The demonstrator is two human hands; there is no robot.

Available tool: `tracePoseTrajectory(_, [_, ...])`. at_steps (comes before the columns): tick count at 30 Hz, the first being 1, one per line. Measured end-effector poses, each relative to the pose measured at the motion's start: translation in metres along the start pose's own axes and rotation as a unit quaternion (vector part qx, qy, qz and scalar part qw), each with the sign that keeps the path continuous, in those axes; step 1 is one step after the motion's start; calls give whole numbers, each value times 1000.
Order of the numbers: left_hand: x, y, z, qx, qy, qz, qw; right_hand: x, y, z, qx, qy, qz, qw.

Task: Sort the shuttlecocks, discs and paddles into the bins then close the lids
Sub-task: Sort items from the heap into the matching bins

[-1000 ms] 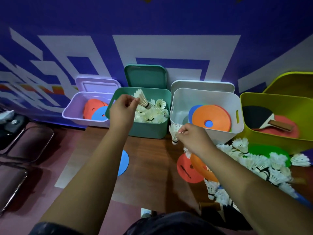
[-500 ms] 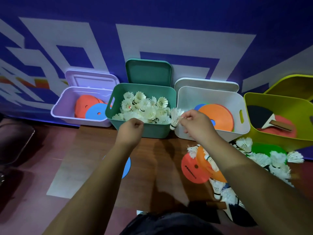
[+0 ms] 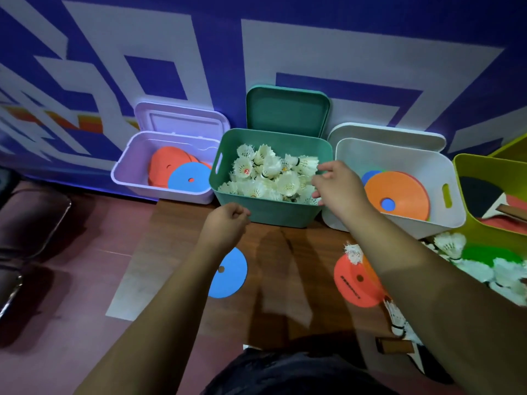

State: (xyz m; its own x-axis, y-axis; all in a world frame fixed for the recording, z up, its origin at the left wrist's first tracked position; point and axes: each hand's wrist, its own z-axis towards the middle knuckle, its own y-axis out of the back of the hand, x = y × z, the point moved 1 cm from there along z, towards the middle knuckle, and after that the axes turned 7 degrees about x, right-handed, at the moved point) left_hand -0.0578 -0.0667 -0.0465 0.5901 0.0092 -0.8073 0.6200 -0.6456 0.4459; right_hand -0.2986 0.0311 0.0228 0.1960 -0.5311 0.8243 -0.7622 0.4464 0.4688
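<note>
Shuttlecocks [image 3: 271,178] fill the green bin [image 3: 268,213], whose lid [image 3: 288,111] stands open against the wall behind it. Over the bin's right rim the right hand [image 3: 333,183] hovers with fingers spread and holds nothing. Just before the bin's front wall, the left hand [image 3: 228,223] is curled into a loose fist, empty as far as shows. More shuttlecocks [image 3: 484,269] lie loose on the wooden table [image 3: 285,266] at right, near a red disc [image 3: 356,283]; a blue disc [image 3: 231,272] lies beside the left forearm.

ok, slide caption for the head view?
Right hand open over green plastic bin of white feather shuttlecocks; left hand closed, empty.
</note>
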Motion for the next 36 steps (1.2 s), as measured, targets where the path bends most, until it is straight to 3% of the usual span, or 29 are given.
tracePoseTrajectory(11, [22,-45,13,103,26,45,993,-78,18,-35,-59,-77,68,993])
tracePoseTrajectory(25, [-35,-197,19,317,-99,156,930,-180,109,-130,-234,-200,140,941])
tracePoseTrajectory(30, [-42,-250,30,325,-56,155,931,-213,133,-158,-255,-222,144,930])
tracePoseTrajectory(36, [-50,-284,33,302,74,60,948,-249,148,-147,-186,-234,122,946])
